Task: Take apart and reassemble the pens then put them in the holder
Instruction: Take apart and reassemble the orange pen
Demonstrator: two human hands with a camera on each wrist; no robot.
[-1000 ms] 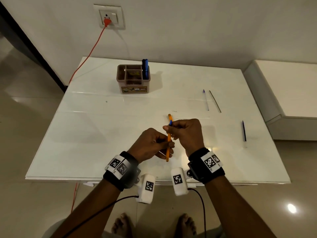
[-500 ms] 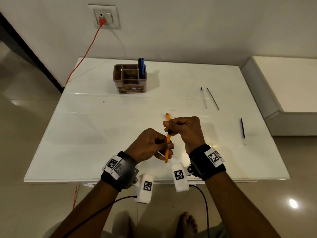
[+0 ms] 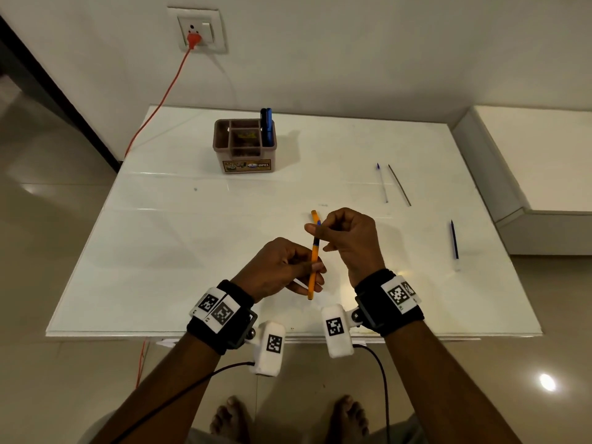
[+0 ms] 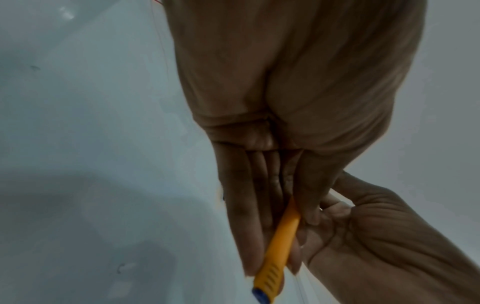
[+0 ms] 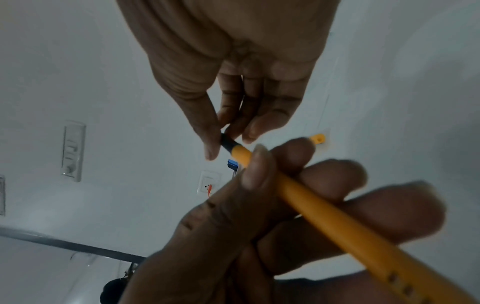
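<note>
Above the near middle of the white table point(image 3: 192, 251), my left hand point(image 3: 312, 274) grips an orange pen barrel point(image 3: 313, 267) that stands nearly upright. My right hand point(image 3: 315, 230) pinches a dark blue part point(image 5: 227, 142) that sticks out of the barrel's far end. The right wrist view shows thumb and fingertips closed on that part, with the barrel point(image 5: 311, 201) running back through the left fingers point(image 5: 335, 179). The left wrist view shows the barrel point(image 4: 281, 242) between thumb and fingers. A small orange piece point(image 5: 318, 139) lies on the table beyond. The brown holder point(image 3: 243, 155) stands far back with blue pens point(image 3: 266, 123) in it.
At the right of the table lie a clear refill with a blue tip point(image 3: 382, 182), a thin dark refill point(image 3: 399, 184) and a blue pen part point(image 3: 454, 240). An orange cable point(image 3: 160, 100) runs from a wall socket point(image 3: 197, 30). A white ledge point(image 3: 528, 161) stands on the right.
Both hands keep their hold on the pen. The right hand has edged slightly up and away from the left, and a short dark length now shows between barrel and right fingers.
</note>
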